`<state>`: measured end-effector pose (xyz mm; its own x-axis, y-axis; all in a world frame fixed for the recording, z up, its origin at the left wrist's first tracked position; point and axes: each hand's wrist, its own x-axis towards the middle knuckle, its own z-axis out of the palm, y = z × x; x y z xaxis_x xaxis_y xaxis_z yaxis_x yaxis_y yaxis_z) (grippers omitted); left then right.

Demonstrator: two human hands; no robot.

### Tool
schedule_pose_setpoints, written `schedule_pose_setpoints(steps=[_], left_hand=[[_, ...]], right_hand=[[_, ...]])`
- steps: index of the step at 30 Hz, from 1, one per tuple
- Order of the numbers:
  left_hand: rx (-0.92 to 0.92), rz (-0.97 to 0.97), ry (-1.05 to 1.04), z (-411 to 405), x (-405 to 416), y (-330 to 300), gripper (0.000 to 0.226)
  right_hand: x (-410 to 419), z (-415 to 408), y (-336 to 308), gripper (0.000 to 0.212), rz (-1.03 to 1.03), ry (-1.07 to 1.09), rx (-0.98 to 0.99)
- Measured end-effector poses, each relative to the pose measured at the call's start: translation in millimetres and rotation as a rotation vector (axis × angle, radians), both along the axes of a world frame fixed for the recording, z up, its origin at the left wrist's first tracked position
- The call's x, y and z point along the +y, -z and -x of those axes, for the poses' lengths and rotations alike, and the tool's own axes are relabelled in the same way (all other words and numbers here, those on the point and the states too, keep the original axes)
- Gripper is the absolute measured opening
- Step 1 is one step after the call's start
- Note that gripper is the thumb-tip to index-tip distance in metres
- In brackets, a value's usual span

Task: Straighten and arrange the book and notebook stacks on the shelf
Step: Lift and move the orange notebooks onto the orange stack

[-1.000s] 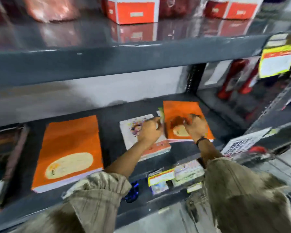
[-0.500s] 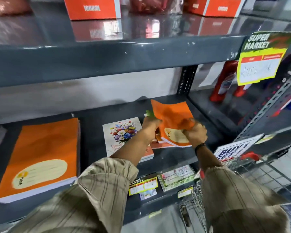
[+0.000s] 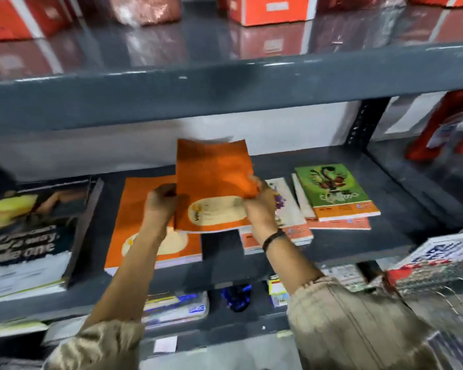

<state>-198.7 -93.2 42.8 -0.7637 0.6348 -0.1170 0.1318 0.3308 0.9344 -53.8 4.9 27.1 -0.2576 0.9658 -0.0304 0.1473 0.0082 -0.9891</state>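
Nearest to us, two beige striped sleeves (image 3: 358,324) reach forward over the front lip of the grey shelf (image 3: 358,247). Our right hand (image 3: 259,206), with a dark band at the wrist, is closed on the right edge of an orange notebook (image 3: 214,182), thumb on the cover. Our left hand (image 3: 161,201) curls around the same notebook's left edge, fingers wrapped behind it. Between the two hands the notebook is lifted off the shelf and tilted, its cream oval label facing us at the lower end.

Under the left hand lies an orange notebook stack (image 3: 134,225) with the same oval label, flat on the shelf. Left of that hand sits a dark-covered book stack (image 3: 30,236) with white lettering. Just right of the right hand, partly hidden by it, lies a white floral notebook stack (image 3: 292,217), and beyond that a green-covered notebook (image 3: 332,188) rests askew on a salmon-edged pile (image 3: 340,224).

Further back and above both hands, the upper shelf (image 3: 225,84) carries red and white boxes (image 3: 267,9), blurred.
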Motion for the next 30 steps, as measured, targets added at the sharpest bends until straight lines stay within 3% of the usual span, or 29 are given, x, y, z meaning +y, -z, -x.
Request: schedule_pose_setpoints(steps=[4,11,15,17,19,22,25,27,30], left_hand=[[0.189,0.163,-0.188,46,-61,11,0.025],[0.260,0.252,-0.201,66,-101,29,0.021],[0.517,0.459,-0.251,55,-95,28,0.027],[0.628,0.407,-0.285,36,-78,19,0.037],[0.664,0.227,-0.212,5,-46,11,0.040],[0.498,0.004,0.038,-47,6,12,0.032],[0.126,-0.107,0.285,-110,63,17,0.034],[-0.037,-0.101,0.417,-149,100,20,0.035],[-0.100,0.027,0.493,-190,144,26,0.042]], right_hand=[[-50,57,11,0.067,0.050,-0.163,-0.049],[-83,84,28,0.066,0.044,-0.205,-0.155],[-79,70,14,0.057,0.000,-0.283,-0.243],[-62,51,3,0.054,-0.070,-0.246,-0.278],[-30,20,-5,0.051,-0.150,-0.135,-0.311],[25,-35,-12,0.043,-0.195,0.051,-0.368],[78,-98,-3,0.038,-0.188,0.233,-0.498],[107,-135,13,0.035,-0.141,0.289,-0.635],[136,-173,43,0.042,-0.077,0.231,-0.751]])
